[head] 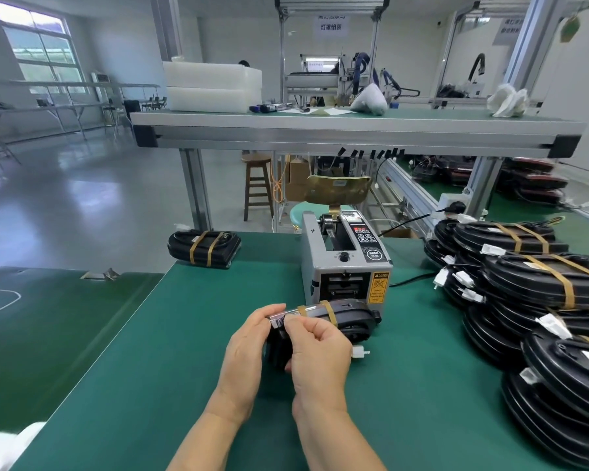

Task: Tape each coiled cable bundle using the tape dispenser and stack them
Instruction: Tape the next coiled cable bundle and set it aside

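1. We've got the big pile of coiled bundles [538, 300] on our right, cut off by the frame edge.
2. Tape dispenser [346, 263] sits mid-table.
3. Just in front of it, our left hand [244, 351] and right hand [318, 355] clasp one cable bundle [347, 316], hiding most of it.

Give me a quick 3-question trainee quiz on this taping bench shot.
1. True or false: both hands, left hand and right hand, hold the cable bundle just in front of the tape dispenser.
2. Where do most of the cable bundles sit? A) big pile at right B) on the stool C) on the upper shelf
3. Fill in: a lone taped bundle lies at the table's far ____ corner.

Key: 1 true; 2 A; 3 left.
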A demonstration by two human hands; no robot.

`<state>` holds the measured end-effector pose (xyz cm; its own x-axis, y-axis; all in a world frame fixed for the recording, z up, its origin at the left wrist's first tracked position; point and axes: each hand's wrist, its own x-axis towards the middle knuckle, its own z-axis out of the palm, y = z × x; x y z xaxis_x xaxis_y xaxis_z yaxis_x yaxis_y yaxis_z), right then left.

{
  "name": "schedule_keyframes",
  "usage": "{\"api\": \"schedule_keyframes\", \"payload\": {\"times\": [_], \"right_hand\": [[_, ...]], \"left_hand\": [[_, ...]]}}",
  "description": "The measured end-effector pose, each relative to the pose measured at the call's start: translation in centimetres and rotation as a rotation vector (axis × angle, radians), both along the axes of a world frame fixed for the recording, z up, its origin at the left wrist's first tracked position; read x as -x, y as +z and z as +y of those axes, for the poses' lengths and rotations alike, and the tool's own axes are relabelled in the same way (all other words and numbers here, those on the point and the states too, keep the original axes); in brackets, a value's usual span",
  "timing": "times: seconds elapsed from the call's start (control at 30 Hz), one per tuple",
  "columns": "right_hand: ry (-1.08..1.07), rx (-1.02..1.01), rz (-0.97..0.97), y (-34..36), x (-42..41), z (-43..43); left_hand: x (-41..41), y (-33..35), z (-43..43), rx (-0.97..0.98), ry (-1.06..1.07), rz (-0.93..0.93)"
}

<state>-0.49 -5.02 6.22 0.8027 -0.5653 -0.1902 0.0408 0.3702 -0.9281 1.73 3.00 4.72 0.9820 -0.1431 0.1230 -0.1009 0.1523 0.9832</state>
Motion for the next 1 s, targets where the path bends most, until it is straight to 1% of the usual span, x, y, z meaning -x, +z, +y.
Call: {"api": "schedule_keyframes", "payload": {"times": [0.13, 0.43, 0.57, 0.67, 0.73, 0.8, 0.87, 0.93, 1.0], "right_hand": [[0.041, -0.054, -0.028, 0.1, 0.4, -0.1], [0.005, -0.010, -0.017, -0.3, 0.3, 0.2], [0.023, -0.006, -0.020, -0.3, 0.4, 0.3], [0.035, 0.028, -0.022, -0.3, 0.8, 0.3], [0.011, 0.107, -0.056, -0.2, 1.2, -0.3], [-0.063, 0.213, -0.111, 0.2, 1.4, -1.9], [-0.184, 0.390, -0.109, 0.3, 1.1, -4.7], [-0.248, 0.542, -0.042, 0.3, 0.7, -7.8], [-0.183, 0.652, 0.100, 0.2, 0.2, -10.2]], "left_hand": [[0.0, 0.0, 0.1, -0.022, 0.003, -0.002], [0.4, 0.3, -0.1, -0.017, -0.002, -0.008], [0.2, 0.5, -0.4, -0.145, 0.051, -0.022], [0.0, 0.7, -0.8, -0.178, 0.072, -0.037], [-0.1, 0.8, -0.9, -0.207, 0.077, -0.069], [-0.1, 0.8, -1.1, -0.241, 0.095, -0.102], [-0.2, 0.7, -1.3, -0.268, 0.113, -0.101], [-0.3, 0.4, -1.4, -0.302, 0.119, -0.079], [-0.5, 0.3, -1.4, -0.339, 0.130, -0.073]]}}
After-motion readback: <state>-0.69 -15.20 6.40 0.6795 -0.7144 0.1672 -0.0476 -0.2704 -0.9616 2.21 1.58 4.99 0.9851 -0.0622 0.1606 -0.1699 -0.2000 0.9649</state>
